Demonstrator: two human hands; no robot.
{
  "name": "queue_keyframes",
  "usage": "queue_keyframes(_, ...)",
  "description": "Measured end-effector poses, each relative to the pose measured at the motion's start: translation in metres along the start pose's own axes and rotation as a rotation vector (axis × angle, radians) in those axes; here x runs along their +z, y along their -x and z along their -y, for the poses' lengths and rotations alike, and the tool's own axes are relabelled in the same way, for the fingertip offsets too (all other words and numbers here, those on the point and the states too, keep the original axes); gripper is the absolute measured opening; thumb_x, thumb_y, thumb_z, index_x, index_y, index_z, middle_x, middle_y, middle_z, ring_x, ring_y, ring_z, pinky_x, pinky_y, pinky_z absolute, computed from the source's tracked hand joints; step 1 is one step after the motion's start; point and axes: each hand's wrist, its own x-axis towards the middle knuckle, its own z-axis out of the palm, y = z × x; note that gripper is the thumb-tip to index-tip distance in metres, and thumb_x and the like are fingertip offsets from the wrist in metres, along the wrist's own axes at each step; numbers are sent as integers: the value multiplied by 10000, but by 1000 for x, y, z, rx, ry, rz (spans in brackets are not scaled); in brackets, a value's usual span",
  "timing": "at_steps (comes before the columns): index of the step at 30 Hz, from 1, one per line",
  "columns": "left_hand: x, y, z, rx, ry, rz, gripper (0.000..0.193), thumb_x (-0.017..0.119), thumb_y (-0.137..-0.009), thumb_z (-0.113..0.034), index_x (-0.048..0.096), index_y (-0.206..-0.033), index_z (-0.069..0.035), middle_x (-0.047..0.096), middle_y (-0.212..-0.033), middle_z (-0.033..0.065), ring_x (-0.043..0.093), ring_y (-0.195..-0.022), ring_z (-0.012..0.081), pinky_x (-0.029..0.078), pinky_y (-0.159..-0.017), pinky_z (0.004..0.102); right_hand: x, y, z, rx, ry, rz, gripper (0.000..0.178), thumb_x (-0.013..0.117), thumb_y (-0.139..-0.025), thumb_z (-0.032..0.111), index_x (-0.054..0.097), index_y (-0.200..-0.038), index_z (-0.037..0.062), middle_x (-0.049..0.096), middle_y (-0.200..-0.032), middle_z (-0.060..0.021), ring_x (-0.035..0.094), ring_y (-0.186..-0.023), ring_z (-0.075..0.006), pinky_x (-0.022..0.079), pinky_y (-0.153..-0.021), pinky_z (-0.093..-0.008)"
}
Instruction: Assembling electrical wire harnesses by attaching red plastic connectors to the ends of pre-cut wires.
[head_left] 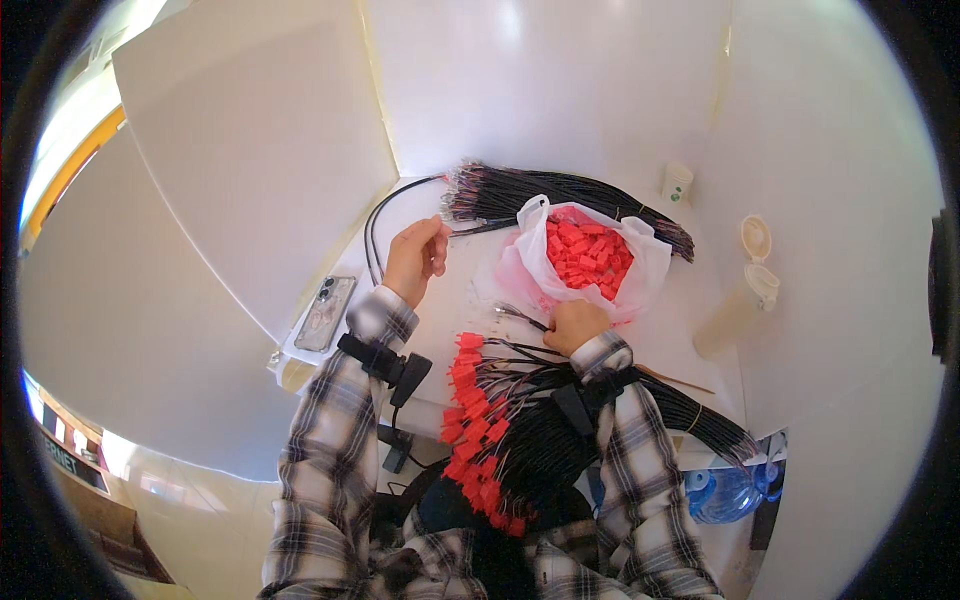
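Observation:
My right hand [578, 326] is closed on a black cable [527, 319], whose stripped wire ends point left. Under that wrist lies a bundle of black cables [545, 440], reaching across my lap; many of its ends carry red plastic connectors [470, 400]. My left hand [414, 258] is raised over the table's left side, its fingers loosely bent and apart from the thumb, with nothing visible between them. Just beyond my right hand, a white plastic bag [648, 262] stands open, full of loose red connectors [588, 255]. Another bundle of black cables [570, 195] lies behind it.
A phone in a clear case [326, 313] rests at the table's left edge. On the right stand a cream bottle with its lid flipped up [735, 315] and a small white cup [677, 183]. White panels [560, 90] enclose the table. A blue water jug [722, 495] sits below, right.

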Motion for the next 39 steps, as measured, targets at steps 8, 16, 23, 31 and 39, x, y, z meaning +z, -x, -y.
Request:
queue_keyframes(8, 10, -8, 14, -51, 116, -9, 245, 492, -871, -293, 517, -737, -89, 417, -557, -36, 375, -475, 85, 288, -428, 234, -3, 0, 1, -234, -396, -402, 131, 586, -696, 182, 640, -707, 63, 621, -745, -119, 595, -660, -285, 474, -626, -401)
queue_keyframes(16, 72, -32, 21, -55, -133, 315, 178, 511, -864, -181, 577, -856, -16, 578, -785, 40, 552, -690, 130, 461, -642, 265, 12, -11, -28, -94, -293, -675, 120, 528, -728, 56, 628, -796, 48, 595, -794, -131, 575, -734, -313, 463, -645, -394)
queue_keyframes(23, 91, -66, 84, 201, -924, 610, 139, 526, -799, -67, 597, -908, -18, 631, -889, 94, 601, -808, 202, 467, -744, 302, 18, -9, -18, -117, -296, -347, 121, 537, -684, 81, 645, -736, 74, 581, -810, -151, 579, -726, -326, 469, -645, -423)
queue_keyframes(31, 77, -74, 112, 378, -1505, 640, 211, 600, -651, -54, 627, -860, -62, 616, -877, 148, 592, -846, 299, 470, -746, 391, 20, -13, -13, 17, -333, -464, 68, 548, -665, 39, 615, -662, 51, 580, -725, -139, 574, -685, -325, 462, -621, -405)
queue_keyframes(39, 119, -57, 109, 160, -1818, 525, 309, 694, -643, -215, 616, -902, -66, 603, -958, 142, 605, -886, 281, 492, -749, 381, 20, -10, -24, 25, -285, -345, 84, 568, -707, 96, 608, -745, 32, 573, -775, -184, 582, -708, -361, 468, -629, -455)
